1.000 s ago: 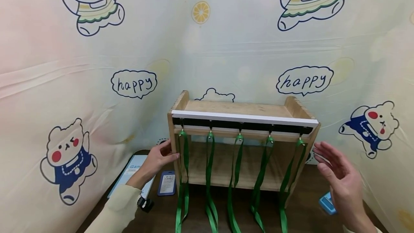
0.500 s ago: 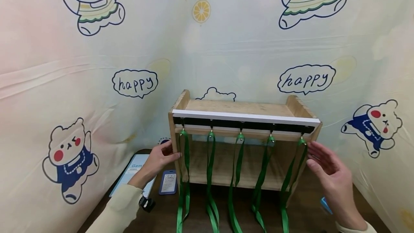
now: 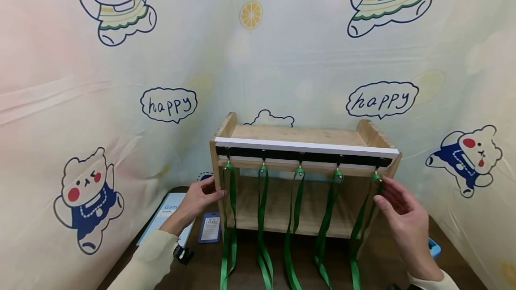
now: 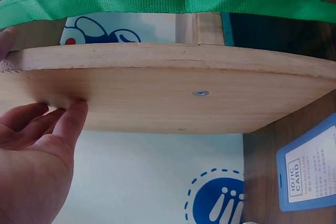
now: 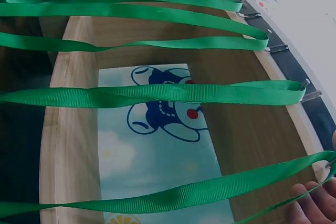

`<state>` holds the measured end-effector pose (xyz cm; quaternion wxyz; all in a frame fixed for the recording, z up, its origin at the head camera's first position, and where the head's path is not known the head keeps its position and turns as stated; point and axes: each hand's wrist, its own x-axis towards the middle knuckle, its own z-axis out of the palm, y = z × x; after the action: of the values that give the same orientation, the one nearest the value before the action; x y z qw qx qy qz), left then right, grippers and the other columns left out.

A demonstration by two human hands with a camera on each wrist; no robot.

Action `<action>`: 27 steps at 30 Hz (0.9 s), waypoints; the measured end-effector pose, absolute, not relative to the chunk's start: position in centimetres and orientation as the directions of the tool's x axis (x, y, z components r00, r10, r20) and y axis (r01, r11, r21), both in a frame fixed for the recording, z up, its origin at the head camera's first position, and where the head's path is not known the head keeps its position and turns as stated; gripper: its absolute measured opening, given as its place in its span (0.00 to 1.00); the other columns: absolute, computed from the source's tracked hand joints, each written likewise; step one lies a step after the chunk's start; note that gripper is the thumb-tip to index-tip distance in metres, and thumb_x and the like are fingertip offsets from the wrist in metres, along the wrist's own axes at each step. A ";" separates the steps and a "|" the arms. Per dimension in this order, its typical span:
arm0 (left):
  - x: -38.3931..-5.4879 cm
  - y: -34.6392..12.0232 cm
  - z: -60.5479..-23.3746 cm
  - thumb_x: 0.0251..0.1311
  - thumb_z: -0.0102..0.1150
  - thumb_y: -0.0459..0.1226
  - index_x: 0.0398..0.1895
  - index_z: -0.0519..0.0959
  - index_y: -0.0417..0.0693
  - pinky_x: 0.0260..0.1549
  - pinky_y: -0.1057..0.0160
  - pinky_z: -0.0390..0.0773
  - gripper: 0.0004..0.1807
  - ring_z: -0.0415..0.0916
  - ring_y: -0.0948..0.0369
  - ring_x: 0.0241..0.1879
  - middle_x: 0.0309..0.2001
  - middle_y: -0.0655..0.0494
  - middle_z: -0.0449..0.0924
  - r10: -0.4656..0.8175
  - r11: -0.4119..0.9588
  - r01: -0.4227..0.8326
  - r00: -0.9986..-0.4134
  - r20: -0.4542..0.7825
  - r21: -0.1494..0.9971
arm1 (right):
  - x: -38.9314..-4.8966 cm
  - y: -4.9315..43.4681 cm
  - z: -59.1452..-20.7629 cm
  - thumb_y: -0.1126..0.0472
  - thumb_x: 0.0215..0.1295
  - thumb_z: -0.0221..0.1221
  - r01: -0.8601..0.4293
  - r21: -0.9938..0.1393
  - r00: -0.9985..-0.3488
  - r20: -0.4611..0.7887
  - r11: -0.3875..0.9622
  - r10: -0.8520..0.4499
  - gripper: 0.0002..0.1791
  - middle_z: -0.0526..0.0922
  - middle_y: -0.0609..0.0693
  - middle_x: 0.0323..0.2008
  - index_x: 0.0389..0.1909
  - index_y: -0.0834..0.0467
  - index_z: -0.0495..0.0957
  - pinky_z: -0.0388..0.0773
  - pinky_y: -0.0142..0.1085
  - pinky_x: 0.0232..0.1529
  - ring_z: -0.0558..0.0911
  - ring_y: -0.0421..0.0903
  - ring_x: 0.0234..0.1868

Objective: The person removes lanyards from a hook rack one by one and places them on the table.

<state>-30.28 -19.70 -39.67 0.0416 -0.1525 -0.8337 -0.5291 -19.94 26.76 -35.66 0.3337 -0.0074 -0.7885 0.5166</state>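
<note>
A small wooden shelf [image 3: 298, 134] stands in the middle of the head view. Several green lanyards [image 3: 262, 209] hang from metal clips along a black-and-white strip [image 3: 306, 150] on its front. My left hand [image 3: 199, 200] holds the shelf's left side panel [image 4: 152, 95], thumb at the front edge and fingertips against the outer face. At the other end is my right hand [image 3: 405, 218], its thumb apart from the loosely bent fingers. Its fingertips [image 5: 310, 203] are right at the top of the rightmost lanyard [image 5: 173, 195], beside the right panel.
Left of the shelf, on the dark table [image 3: 387, 261], lie a blue-framed ID card holder [image 3: 209, 228] and a light-blue printed sheet or box [image 3: 167, 209]. A blue object [image 3: 434, 248] shows partly behind my right wrist. A cartoon-print cloth [image 3: 298, 66] hangs behind and at both sides.
My right hand has moved left, from beside the shelf to the top of the rightmost lanyard. The left hand stays on the left panel. The shelf and lanyards look nearly unchanged.
</note>
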 end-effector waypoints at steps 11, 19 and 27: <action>-30.3 -19.6 -39.9 0.65 0.66 0.45 0.72 0.71 0.48 0.58 0.46 0.82 0.33 0.81 0.49 0.56 0.60 0.40 0.81 0.216 0.383 0.307 -0.947 0.239 0.871 | -20.3 25.7 -35.6 0.63 0.68 0.64 -0.343 -0.839 -0.755 0.513 0.422 0.407 0.21 0.85 0.24 0.43 0.61 0.60 0.79 0.78 0.15 0.44 0.83 0.21 0.43; -30.2 -19.6 -39.9 0.65 0.66 0.45 0.71 0.71 0.48 0.57 0.46 0.82 0.32 0.81 0.50 0.55 0.59 0.41 0.82 0.216 0.383 0.311 -0.946 0.243 0.870 | -20.6 25.2 -35.3 0.62 0.70 0.62 -0.369 -0.833 -0.760 0.526 0.411 0.383 0.18 0.89 0.33 0.44 0.59 0.61 0.81 0.79 0.16 0.46 0.85 0.24 0.43; -30.1 -19.7 -40.0 0.65 0.65 0.45 0.71 0.71 0.48 0.56 0.46 0.82 0.33 0.81 0.50 0.55 0.59 0.40 0.81 0.219 0.386 0.319 -0.943 0.250 0.865 | -20.7 24.8 -34.9 0.59 0.72 0.60 -0.373 -0.839 -0.784 0.514 0.396 0.349 0.17 0.90 0.34 0.41 0.56 0.63 0.82 0.80 0.18 0.46 0.87 0.28 0.42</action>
<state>-30.13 -19.65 -40.02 0.0474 -0.1617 -0.8312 -0.5299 -20.74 24.79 -34.85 0.3287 0.0079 -0.7682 0.5494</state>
